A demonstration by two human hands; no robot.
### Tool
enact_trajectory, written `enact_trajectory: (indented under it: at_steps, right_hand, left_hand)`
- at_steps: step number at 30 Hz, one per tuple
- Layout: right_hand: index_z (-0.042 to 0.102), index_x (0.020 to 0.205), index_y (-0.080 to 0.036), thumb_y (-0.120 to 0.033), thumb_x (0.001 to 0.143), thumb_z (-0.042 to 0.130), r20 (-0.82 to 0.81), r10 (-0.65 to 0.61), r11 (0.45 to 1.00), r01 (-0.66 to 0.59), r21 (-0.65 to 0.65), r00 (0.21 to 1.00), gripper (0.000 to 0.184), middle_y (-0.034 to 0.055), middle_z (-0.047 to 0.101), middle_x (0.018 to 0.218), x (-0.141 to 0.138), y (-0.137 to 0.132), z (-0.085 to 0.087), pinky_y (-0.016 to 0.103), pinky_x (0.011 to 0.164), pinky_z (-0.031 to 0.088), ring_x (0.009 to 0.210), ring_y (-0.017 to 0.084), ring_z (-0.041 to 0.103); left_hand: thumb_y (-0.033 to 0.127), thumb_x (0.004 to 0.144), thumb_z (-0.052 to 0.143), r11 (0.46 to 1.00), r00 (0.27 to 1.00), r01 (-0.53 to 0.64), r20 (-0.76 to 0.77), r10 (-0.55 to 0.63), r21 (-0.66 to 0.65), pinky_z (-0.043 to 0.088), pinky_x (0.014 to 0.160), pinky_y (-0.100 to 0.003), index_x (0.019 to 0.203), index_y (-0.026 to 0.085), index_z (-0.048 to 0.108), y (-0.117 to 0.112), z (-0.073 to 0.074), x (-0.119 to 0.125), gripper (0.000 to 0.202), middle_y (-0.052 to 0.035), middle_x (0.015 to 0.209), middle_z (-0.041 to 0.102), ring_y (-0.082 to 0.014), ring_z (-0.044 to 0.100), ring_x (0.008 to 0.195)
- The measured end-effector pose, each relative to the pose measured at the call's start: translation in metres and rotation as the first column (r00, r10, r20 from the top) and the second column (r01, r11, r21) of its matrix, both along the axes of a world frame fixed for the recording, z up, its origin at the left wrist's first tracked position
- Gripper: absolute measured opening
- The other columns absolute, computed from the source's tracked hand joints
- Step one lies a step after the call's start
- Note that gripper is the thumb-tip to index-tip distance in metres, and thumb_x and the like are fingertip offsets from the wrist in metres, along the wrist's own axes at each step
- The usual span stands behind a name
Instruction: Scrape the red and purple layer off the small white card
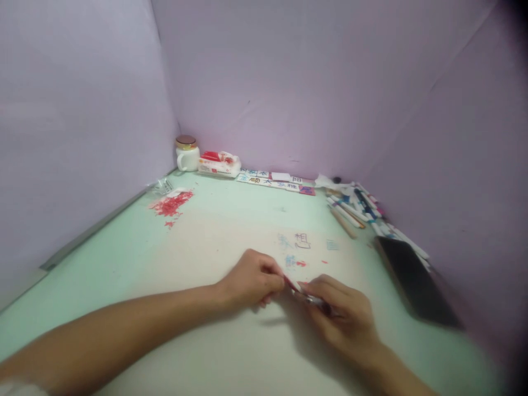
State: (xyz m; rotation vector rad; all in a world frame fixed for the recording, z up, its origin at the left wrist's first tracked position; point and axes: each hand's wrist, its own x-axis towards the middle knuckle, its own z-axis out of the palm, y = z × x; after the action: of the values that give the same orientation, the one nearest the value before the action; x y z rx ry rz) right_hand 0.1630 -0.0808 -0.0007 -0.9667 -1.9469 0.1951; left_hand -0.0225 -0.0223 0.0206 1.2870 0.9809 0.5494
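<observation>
Over the near middle of the table, my left hand [251, 278] pinches one end of a small, thin red-and-white piece [292, 283] between thumb and fingers. My right hand [346, 308] is closed around a slim silvery tool [315, 301] with a dark part, blurred, so its kind cannot be made out. The tool's front end meets the piece, and the right fingertips are close beside it. Just beyond the hands, coloured handwritten characters [302, 240] mark the tabletop, with a few red bits [324, 262] near them.
Red scraps [171, 204] lie at the left beside a clear plastic wrapper [161, 187]. Along the back stand a lidded white mug [188, 159], a pack of wipes [219, 165] and character cards [268, 181]. Several markers [344, 212] and a dark phone [416, 280] lie at the right.
</observation>
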Motion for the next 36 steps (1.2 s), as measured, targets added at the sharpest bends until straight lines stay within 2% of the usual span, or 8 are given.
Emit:
enact_trajectory:
  at_steps: [2, 4, 9, 12, 16, 21, 30, 36]
  right_hand:
    - [0.068, 0.082, -0.016, -0.011, 0.078, 0.060, -0.082, -0.055, 0.993, 0.046, -0.109, 0.995, 0.011, 0.0001, 0.058, 0.058, -0.003, -0.001, 0.000, 0.021, 0.042, 0.036, 0.046, 0.010, 0.050]
    - [0.068, 0.072, -0.018, -0.020, 0.079, 0.063, -0.162, -0.158, 0.954, 0.109, -0.280, 0.974, 0.009, -0.0007, 0.057, 0.056, -0.007, -0.003, 0.001, 0.022, 0.044, 0.035, 0.047, 0.011, 0.049]
    - [0.066, 0.059, -0.017, -0.038, 0.071, 0.069, -0.227, -0.392, 0.739, 0.158, -0.655, 0.892, 0.024, -0.0008, 0.056, 0.053, -0.014, -0.006, 0.009, 0.023, 0.046, 0.032, 0.052, 0.012, 0.046]
    - [0.066, 0.059, -0.017, -0.042, 0.066, 0.072, -0.237, -0.449, 0.637, 0.122, -0.761, 0.862, 0.027, -0.0015, 0.054, 0.053, -0.015, -0.006, 0.014, 0.023, 0.046, 0.030, 0.052, 0.012, 0.044]
    - [0.067, 0.059, -0.016, -0.043, 0.062, 0.074, -0.237, -0.480, 0.570, 0.095, -0.816, 0.845, 0.028, -0.0019, 0.051, 0.052, -0.015, -0.005, 0.017, 0.024, 0.047, 0.029, 0.052, 0.011, 0.041]
    - [0.072, 0.066, -0.014, -0.043, 0.060, 0.073, -0.216, -0.490, 0.537, 0.097, -0.838, 0.844, 0.029, 0.0001, 0.056, 0.053, -0.014, -0.003, 0.016, 0.025, 0.051, 0.032, 0.055, 0.013, 0.045]
    - [0.072, 0.062, -0.015, -0.040, 0.062, 0.071, -0.235, -0.434, 0.559, 0.055, -0.828, 0.870, 0.024, 0.0022, 0.063, 0.055, -0.011, -0.002, 0.020, 0.023, 0.045, 0.034, 0.050, 0.013, 0.051]
    - [0.071, 0.061, -0.014, -0.044, 0.063, 0.074, -0.301, -0.405, 0.595, -0.001, -0.804, 0.863, 0.029, 0.0031, 0.063, 0.054, -0.008, 0.000, 0.014, 0.023, 0.042, 0.036, 0.047, 0.013, 0.050]
  left_hand:
    - [0.022, 0.056, 0.057, 1.000, 1.000, 0.000, 0.015, 0.000, 0.005, 0.035, 0.034, -0.019, 0.056, 0.014, 0.059, 0.001, 0.001, 0.000, 0.008, 0.0042, 0.039, 0.048, -0.0081, 0.042, 0.034]
    - [0.023, 0.056, 0.057, 1.000, 1.000, -0.002, 0.025, 0.001, 0.010, 0.033, 0.033, -0.019, 0.056, 0.014, 0.060, 0.002, 0.002, -0.001, 0.009, 0.0044, 0.039, 0.047, -0.0077, 0.040, 0.034]
    - [0.023, 0.056, 0.059, 1.000, 1.000, -0.010, 0.021, 0.010, 0.008, 0.028, 0.033, -0.019, 0.056, 0.014, 0.062, 0.003, 0.002, -0.002, 0.010, 0.0048, 0.038, 0.046, -0.0074, 0.038, 0.034]
    - [0.023, 0.056, 0.059, 1.000, 1.000, -0.013, 0.021, 0.013, -0.008, 0.026, 0.033, -0.019, 0.055, 0.014, 0.062, 0.004, 0.003, -0.002, 0.010, 0.0050, 0.035, 0.044, -0.0071, 0.036, 0.033]
    - [0.022, 0.054, 0.060, 0.999, 0.999, -0.013, 0.032, 0.014, -0.037, 0.024, 0.032, -0.019, 0.053, 0.014, 0.062, 0.006, 0.004, -0.002, 0.009, 0.0048, 0.035, 0.045, -0.0065, 0.035, 0.032]
    - [0.022, 0.053, 0.061, 0.998, 0.999, -0.017, 0.049, 0.020, -0.062, 0.025, 0.032, -0.018, 0.051, 0.014, 0.061, 0.008, 0.002, -0.001, 0.008, 0.0048, 0.037, 0.047, -0.0059, 0.036, 0.032]
    - [0.021, 0.052, 0.063, 0.989, 0.998, -0.001, 0.065, 0.011, -0.145, 0.024, 0.030, -0.017, 0.051, 0.014, 0.062, 0.011, -0.002, -0.002, 0.007, 0.0044, 0.037, 0.049, -0.0059, 0.036, 0.030]
    - [0.021, 0.048, 0.064, 0.979, 0.997, -0.012, 0.077, 0.028, -0.205, 0.022, 0.028, -0.016, 0.049, 0.013, 0.061, 0.013, 0.000, -0.002, 0.008, 0.0026, 0.035, 0.050, -0.0054, 0.035, 0.028]
